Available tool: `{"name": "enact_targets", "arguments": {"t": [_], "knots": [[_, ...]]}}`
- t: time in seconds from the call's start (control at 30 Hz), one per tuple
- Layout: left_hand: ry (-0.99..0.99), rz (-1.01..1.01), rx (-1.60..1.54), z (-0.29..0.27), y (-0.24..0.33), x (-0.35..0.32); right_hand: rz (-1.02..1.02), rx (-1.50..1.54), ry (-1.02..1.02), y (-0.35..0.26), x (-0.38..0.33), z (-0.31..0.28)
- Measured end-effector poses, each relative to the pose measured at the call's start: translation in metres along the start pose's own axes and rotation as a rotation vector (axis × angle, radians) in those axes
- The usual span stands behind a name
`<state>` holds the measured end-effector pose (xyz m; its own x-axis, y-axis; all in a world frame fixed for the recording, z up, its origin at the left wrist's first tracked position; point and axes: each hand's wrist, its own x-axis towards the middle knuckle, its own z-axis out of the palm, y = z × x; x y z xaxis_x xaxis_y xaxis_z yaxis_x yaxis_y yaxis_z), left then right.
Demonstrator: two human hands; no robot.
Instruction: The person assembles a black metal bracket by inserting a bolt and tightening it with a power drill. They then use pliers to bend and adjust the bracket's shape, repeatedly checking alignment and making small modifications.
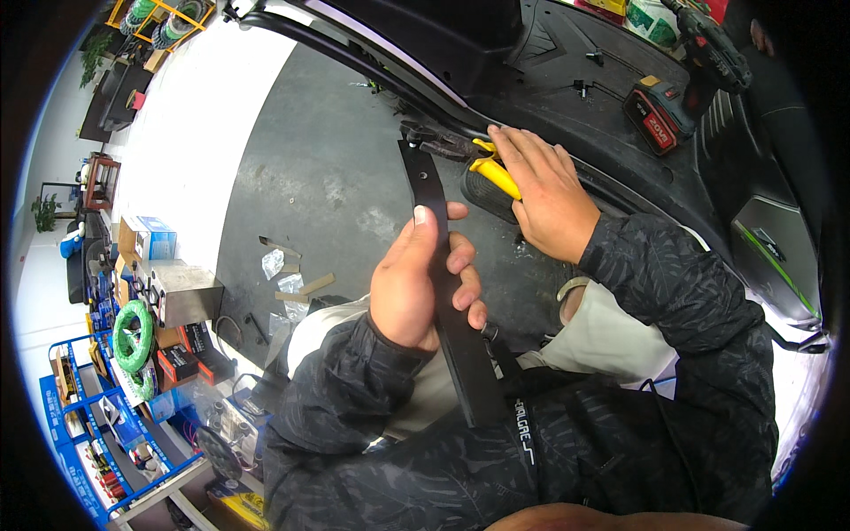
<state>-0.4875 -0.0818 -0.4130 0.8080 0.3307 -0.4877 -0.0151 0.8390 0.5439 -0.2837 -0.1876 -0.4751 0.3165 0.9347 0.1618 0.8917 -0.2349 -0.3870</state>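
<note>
My left hand (405,288) is closed around the middle of a long flat black bar (462,367), with the thumb lying along its top face. The bar runs from near my lap up to the vehicle's side, and a small hole shows near its far end. At that end sits a bolt (413,140). Dark-jawed pliers (498,177) with yellow handles reach toward the bolt; whether the jaws touch it I cannot tell. My right hand (553,196) lies over the handles, its fingers partly hiding them and its palm out of sight.
A cordless drill (686,84) stands on the vehicle's black floor panel (567,53), near small loose cables. Small plastic bags (273,263) and strips litter the grey floor. A blue rack (84,416), a green coil (133,341) and boxes stand at the left.
</note>
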Motion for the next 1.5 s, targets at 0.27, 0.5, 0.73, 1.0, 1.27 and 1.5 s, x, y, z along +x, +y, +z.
{"name": "enact_targets", "arguments": {"t": [0.27,0.5,0.73,1.0,1.27,1.5], "knots": [[0.015,0.008,0.079,-0.002,-0.007,-0.003,-0.032,-0.083,0.015,-0.006,0.003,-0.004],[0.046,0.02,0.141,0.0,-0.017,0.0,-0.073,0.035,0.007,-0.006,0.002,-0.002],[-0.057,0.111,0.21,0.001,-0.021,-0.004,-0.107,-0.003,0.256,-0.003,0.005,-0.012],[-0.132,0.211,0.257,0.003,-0.036,-0.016,-0.167,0.132,0.232,0.004,0.007,-0.02],[-0.045,0.171,0.357,-0.005,-0.042,-0.016,-0.181,0.016,0.228,0.005,0.002,-0.019],[0.154,0.28,0.483,-0.019,-0.073,-0.002,-0.173,-0.131,0.195,0.019,0.008,-0.006]]}}
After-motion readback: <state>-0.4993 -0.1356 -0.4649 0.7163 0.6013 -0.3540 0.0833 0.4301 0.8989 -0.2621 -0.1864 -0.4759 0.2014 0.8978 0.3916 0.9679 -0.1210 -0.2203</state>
